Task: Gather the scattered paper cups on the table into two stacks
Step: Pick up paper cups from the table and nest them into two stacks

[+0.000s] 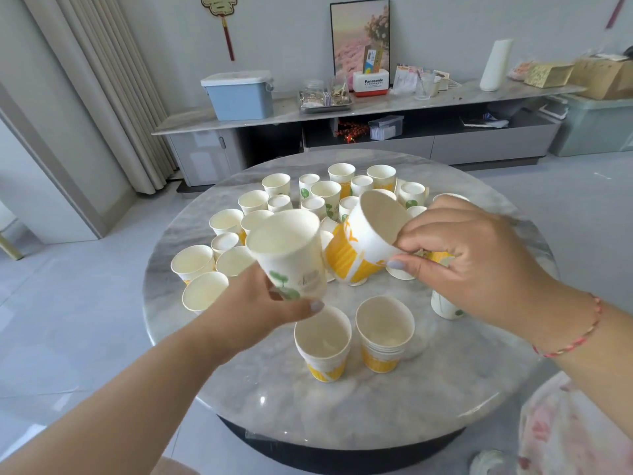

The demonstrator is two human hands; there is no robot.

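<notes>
Several white paper cups [325, 192], some with green prints and some with yellow, stand scattered on a round marble table [342, 416]. My left hand [263, 306] grips a white cup with a green print [291, 255] by its base, held above the table. My right hand [469, 258] pinches a white and yellow cup [363, 241] by its rim, tilted on its side with the mouth toward me. Below the hands stand two short stacks of yellow-printed cups, the left stack [323, 341] and the right stack [383, 332], side by side near the table's front.
A green-print cup [445, 308] stands half hidden under my right wrist. Behind the table runs a low grey cabinet [342, 132] with a blue box [239, 94] and clutter on it. Curtains hang at the left. A patterned fabric [565, 426] lies at the lower right.
</notes>
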